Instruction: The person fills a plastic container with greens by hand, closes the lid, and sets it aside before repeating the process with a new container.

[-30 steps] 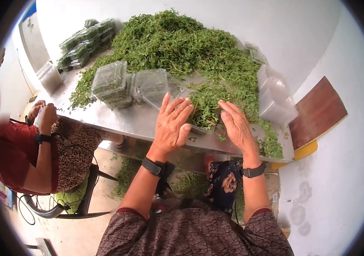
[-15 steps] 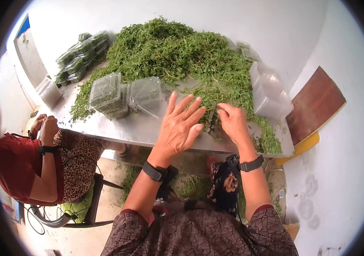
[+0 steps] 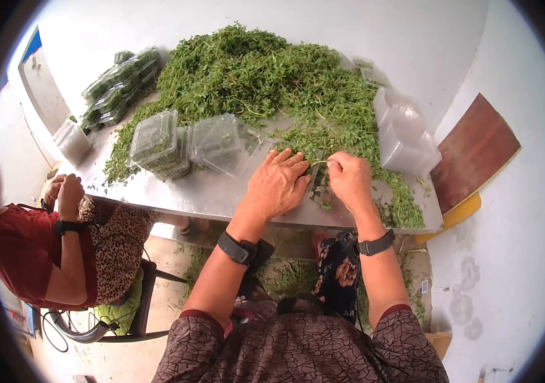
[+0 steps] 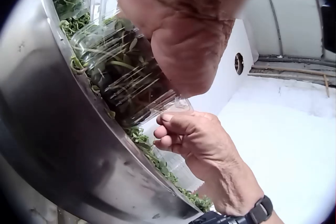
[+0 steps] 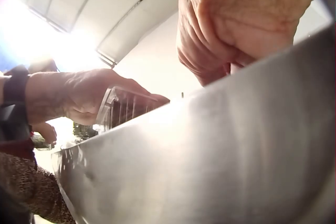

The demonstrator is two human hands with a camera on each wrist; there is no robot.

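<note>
My left hand [image 3: 277,183] lies flat, fingers extended, over a clear plastic clamshell box [image 4: 123,74] filled with leafy greens. In the left wrist view the greens show through the ribbed side wall, with the palm over the top. The box's open lid [image 3: 253,153] leans away behind that hand. At the right end of the box, my right hand [image 3: 351,182] pinches a thin pale green stem [image 3: 318,162] between thumb and curled fingers. The stem runs across the box's end towards the left fingertips. Most of the box is hidden beneath the left hand in the head view.
A large heap of greens [image 3: 253,70] covers the back of the metal table [image 3: 215,198]. Filled boxes [image 3: 154,140] stand left, more [image 3: 119,86] at far left. Nested empty boxes [image 3: 406,140] stand right. Another person [image 3: 36,255] sits at the left.
My left hand has come down onto the greens in the box. The right hand's extended fingers have curled, and it now pulls a stem out at the box's right end.
</note>
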